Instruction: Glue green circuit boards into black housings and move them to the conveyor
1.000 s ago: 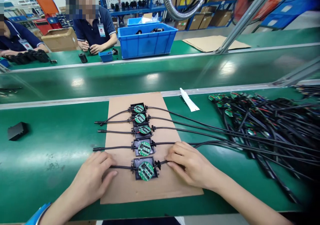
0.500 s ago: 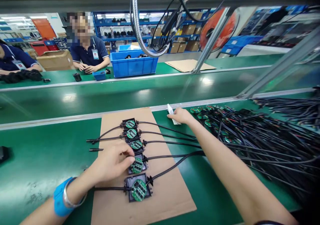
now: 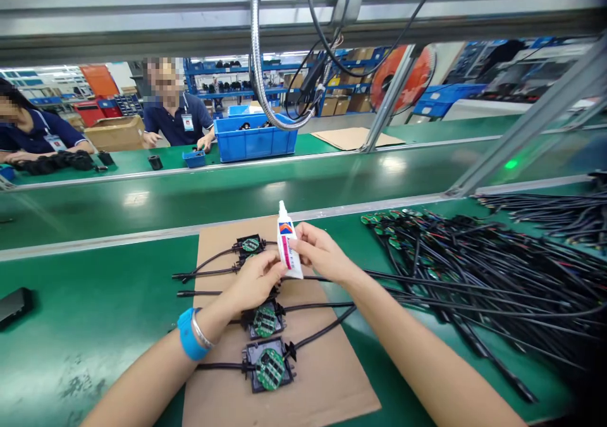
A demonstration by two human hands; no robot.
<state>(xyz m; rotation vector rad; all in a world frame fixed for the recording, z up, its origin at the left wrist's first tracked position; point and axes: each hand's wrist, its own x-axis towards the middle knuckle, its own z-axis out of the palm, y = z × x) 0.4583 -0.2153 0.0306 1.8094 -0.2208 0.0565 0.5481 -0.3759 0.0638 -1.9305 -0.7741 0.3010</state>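
A white glue tube (image 3: 290, 253) with a blue, orange and magenta label is upright over the cardboard, its nozzle pointing up. My right hand (image 3: 323, 254) grips its right side between thumb and fingers. At the lower left edge, my left hand (image 3: 256, 281) pinches it, the fingertips partly hidden. Below lie several black housings in a column, each with a round green circuit board and black cables. The nearest circuit board (image 3: 270, 369) and the one behind it (image 3: 264, 321) show fully; my hands cover the middle ones. The farthest board (image 3: 250, 244) is visible too.
A cardboard sheet (image 3: 322, 386) lies under the housings. To the right is a large pile of black cables (image 3: 474, 275) with boards. A black block (image 3: 15, 307) sits at left. Across the bench are a blue bin (image 3: 256, 143) and two co-workers; a metal hose (image 3: 256, 54) hangs overhead.
My right hand has brought the glue tube from the bench's back edge left over the cardboard. My left hand has moved from a circuit board up to the tube. The view has tilted upward.
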